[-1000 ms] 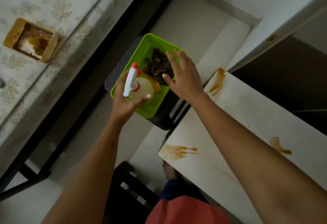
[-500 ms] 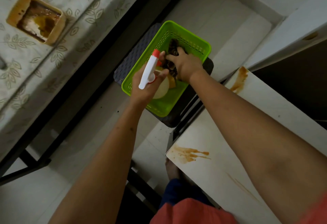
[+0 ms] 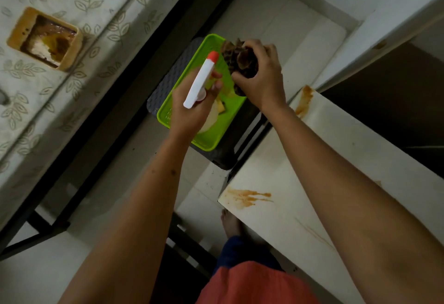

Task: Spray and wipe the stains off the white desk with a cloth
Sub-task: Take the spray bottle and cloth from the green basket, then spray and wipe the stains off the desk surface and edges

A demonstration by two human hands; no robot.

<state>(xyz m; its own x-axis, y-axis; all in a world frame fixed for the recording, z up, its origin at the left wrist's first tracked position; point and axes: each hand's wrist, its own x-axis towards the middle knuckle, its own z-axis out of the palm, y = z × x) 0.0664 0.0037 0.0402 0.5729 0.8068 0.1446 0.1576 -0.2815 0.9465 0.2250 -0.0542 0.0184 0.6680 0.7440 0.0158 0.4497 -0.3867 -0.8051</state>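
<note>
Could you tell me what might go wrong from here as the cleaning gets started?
The left hand has a finger by the spray bottle trigger with the nozzle facing away from the white desk, so spray could miss. The bunched cloth in the right hand may smear the stain.

Your right hand [image 3: 260, 80] now lifts the dark cloth [image 3: 240, 60] clear of the green basket [image 3: 206, 142], bunched in its grip.
</note>
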